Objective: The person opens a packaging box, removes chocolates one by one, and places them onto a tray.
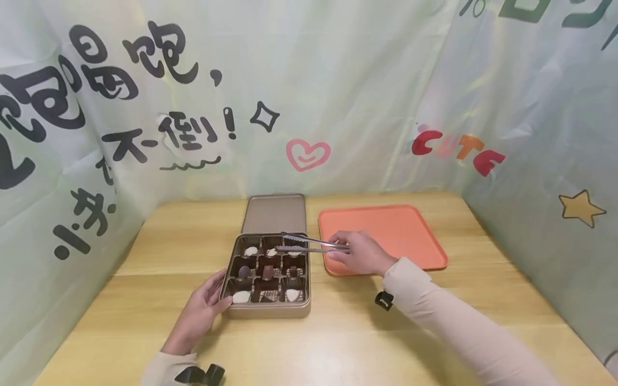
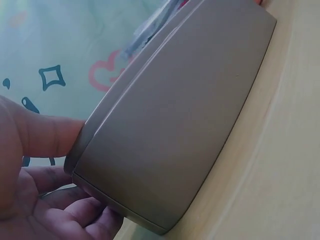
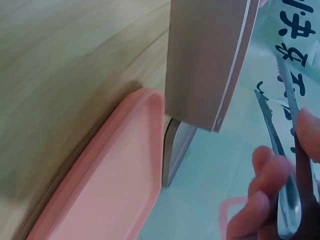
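A brown metal tin point(image 1: 270, 311) stands open on the table, its dark divided insert holding white, brown and dark chocolates, one dark chocolate point(image 1: 244, 272) at the middle left. My left hand point(image 1: 205, 308) holds the tin's near left corner, thumb at the rim and fingers against the side; the left wrist view shows the curled fingers point(image 2: 75, 215) there. My right hand point(image 1: 359, 252) grips metal tongs point(image 1: 314, 248) with serrated ends. The tong tips are apart, over the tin's back row; whether they touch a white chocolate point(image 1: 272, 252) I cannot tell.
The tin's lid point(image 1: 275, 214) lies behind it. To the right is an orange tray point(image 1: 396, 230), partly under my right hand. A wooden table point(image 1: 328, 343) carries everything, and a printed cloth point(image 1: 357, 80) surrounds its back and sides.
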Demonstrator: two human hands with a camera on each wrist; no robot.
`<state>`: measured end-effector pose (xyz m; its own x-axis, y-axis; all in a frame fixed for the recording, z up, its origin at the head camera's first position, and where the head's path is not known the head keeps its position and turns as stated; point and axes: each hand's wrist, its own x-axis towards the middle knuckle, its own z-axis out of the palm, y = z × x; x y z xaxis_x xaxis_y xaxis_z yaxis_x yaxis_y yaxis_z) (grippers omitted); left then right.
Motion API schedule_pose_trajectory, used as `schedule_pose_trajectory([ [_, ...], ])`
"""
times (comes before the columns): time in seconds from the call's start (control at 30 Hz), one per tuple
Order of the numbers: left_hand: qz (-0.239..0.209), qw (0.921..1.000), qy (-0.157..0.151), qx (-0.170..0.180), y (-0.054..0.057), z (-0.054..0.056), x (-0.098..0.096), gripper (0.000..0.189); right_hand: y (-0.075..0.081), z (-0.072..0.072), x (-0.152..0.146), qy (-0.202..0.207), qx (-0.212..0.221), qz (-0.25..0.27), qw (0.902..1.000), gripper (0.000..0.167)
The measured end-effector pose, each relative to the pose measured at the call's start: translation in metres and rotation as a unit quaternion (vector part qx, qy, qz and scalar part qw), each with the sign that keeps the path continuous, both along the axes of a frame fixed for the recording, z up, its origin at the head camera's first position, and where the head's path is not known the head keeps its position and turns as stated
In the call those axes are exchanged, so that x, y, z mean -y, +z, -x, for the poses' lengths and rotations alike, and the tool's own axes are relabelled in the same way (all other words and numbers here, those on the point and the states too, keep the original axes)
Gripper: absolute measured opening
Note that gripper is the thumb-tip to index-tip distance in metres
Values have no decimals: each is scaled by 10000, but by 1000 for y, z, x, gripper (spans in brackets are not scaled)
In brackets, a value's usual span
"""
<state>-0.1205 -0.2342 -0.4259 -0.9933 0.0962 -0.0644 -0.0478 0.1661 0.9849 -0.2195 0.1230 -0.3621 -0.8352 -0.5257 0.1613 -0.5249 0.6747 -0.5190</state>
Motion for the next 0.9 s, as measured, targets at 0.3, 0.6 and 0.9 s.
schedule_pose_trajectory([
  [0.3, 405, 9990, 32, -159, -3, 2, -4, 92, 5, 5, 29, -233, -91, 105, 9996, 31],
  [0.6, 306, 9994, 117, -133, -5, 1, -5, 95, 5, 9, 49, -396, -214, -200, 9988, 35],
  [0.9, 280, 9994, 142, -168, -8, -1, -3, 94, 8, 12, 66, -278, -165, -374, 9988, 37],
])
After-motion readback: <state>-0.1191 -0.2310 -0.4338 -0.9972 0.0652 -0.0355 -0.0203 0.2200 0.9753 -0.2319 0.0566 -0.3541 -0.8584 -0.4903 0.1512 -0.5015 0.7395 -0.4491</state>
